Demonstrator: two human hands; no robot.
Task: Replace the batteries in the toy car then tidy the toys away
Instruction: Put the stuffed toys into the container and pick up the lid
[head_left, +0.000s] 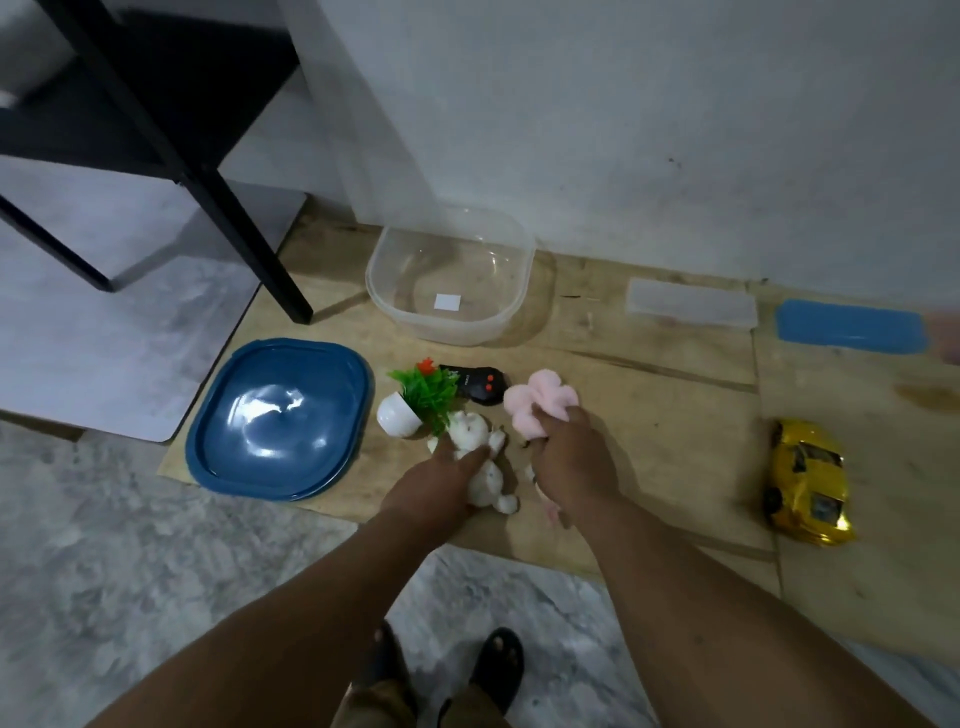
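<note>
The left hand (441, 480) is curled round a white plush toy (480, 457) lying on the wooden board (649, 415), fingers wrapped over its middle with the head poking out at twelve o'clock and the legs at five. Just beside it, at three o'clock, the right hand (566, 457) grips a pink plush toy (537, 402), whose soft upper part bulges out above the knuckles while a pink limb shows below the wrist. At eleven o'clock from the left hand, a small white pot with a green plastic plant (415, 402) lies tipped on its side, touching or nearly touching the white toy. Just behind the plant, at twelve o'clock from the hands, sits a black remote control (478, 387) with two red buttons. At nine o'clock lies a blue lid (280, 421), upside down. Farther off at twelve o'clock a clear plastic tub (449, 275) stands open near the wall. The yellow toy car (808, 480) rests on the board well apart from the hands, at three o'clock. At two o'clock, by the wall, lie a small clear box (691, 304) and a blue lid-like piece (852, 327). A black table leg (234, 208) stands at ten o'clock.
</note>
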